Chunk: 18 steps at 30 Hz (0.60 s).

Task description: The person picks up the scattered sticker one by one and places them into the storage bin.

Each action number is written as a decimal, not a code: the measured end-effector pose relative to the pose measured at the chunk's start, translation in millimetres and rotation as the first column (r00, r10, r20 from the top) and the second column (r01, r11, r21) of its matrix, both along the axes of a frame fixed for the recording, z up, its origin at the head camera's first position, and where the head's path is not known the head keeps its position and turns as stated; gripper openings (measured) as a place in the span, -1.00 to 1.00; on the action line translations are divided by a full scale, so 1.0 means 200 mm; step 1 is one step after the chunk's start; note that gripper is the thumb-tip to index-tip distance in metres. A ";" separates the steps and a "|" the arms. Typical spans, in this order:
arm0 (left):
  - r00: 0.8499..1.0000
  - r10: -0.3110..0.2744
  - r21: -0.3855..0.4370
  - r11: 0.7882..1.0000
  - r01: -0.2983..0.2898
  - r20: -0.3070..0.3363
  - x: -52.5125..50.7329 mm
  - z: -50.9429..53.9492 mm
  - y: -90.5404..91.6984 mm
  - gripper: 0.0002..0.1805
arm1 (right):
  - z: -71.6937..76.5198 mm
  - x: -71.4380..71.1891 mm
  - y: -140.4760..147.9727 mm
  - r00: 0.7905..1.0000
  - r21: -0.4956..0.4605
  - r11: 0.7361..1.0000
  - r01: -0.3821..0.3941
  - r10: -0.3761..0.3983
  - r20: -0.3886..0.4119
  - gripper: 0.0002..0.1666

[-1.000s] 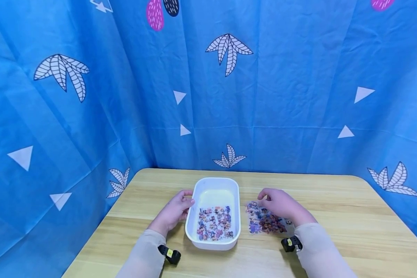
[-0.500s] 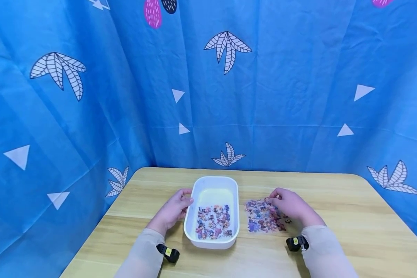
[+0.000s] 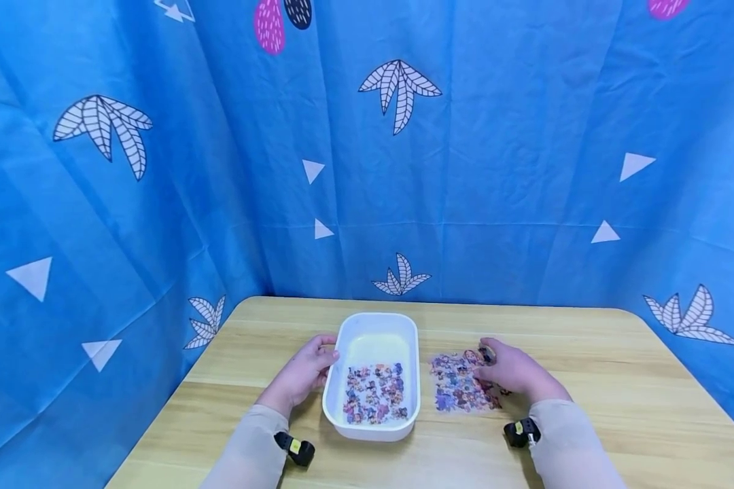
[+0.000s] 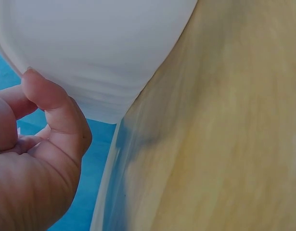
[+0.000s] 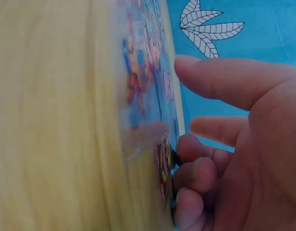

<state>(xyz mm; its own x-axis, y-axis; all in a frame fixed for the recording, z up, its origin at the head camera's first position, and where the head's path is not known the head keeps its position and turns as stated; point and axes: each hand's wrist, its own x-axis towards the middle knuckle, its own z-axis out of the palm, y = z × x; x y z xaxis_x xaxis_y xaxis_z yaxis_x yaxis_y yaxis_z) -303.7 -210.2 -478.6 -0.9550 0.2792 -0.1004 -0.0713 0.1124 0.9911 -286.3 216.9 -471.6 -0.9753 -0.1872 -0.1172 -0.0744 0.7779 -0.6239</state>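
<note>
A white plastic tub point(image 3: 378, 339) stands on the table, with colorful cartoon stickers point(image 3: 376, 394) lying inside its near half. My left hand point(image 3: 304, 375) grips its left rim, and in the left wrist view the thumb lies against the tub wall point(image 4: 99, 53). To the right of the tub lies a clear sheet of cartoon stickers point(image 3: 459, 388). Over the sheet's right side is my right hand point(image 3: 516, 372), thumb apart from the fingers. In the right wrist view loosely bent fingertips point(image 5: 188, 207) touch or nearly touch stickers point(image 5: 163, 159) at the table, with nothing pinched.
The wooden table point(image 3: 624, 394) has rounded far corners. A blue patterned curtain point(image 3: 495, 170) hangs behind it and along its left side. Black wrist cameras point(image 3: 296, 449) sit near both sleeves.
My right hand has moved a little to the right across the sticker sheet, uncovering more of it, and its thumb has spread from the fingers. The left hand keeps its hold on the tub.
</note>
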 end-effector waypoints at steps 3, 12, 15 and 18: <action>1.000 0.002 -0.002 1.000 -0.002 -0.003 0.01 0.00 0.00 -0.48 | -0.01 0.00 0.00 1.000 0.023 1.000 -0.008 0.008 -0.005 -0.09; 1.000 0.005 0.000 1.000 -0.005 0.001 0.00 0.00 0.00 -0.47 | 0.01 0.01 0.00 1.000 0.039 0.999 -0.019 0.019 -0.016 -0.29; 1.000 0.005 0.004 1.000 -0.005 0.002 0.00 0.00 0.00 -0.48 | 0.01 0.01 0.00 1.000 0.037 0.999 -0.004 0.005 -0.020 -0.28; 1.000 0.005 0.006 1.000 -0.005 0.002 0.00 0.00 0.00 -0.48 | 0.00 0.00 0.00 1.000 0.044 0.999 0.007 -0.007 -0.020 -0.19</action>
<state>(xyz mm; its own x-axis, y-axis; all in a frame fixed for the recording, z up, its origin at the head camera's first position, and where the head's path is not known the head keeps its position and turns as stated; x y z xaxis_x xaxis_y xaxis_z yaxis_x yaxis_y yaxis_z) -304.0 -209.7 -479.2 -0.9562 0.2749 -0.1009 -0.0743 0.1057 0.9916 -286.2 216.0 -471.0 -0.9788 -0.1754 -0.1056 -0.0810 0.8054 -0.5872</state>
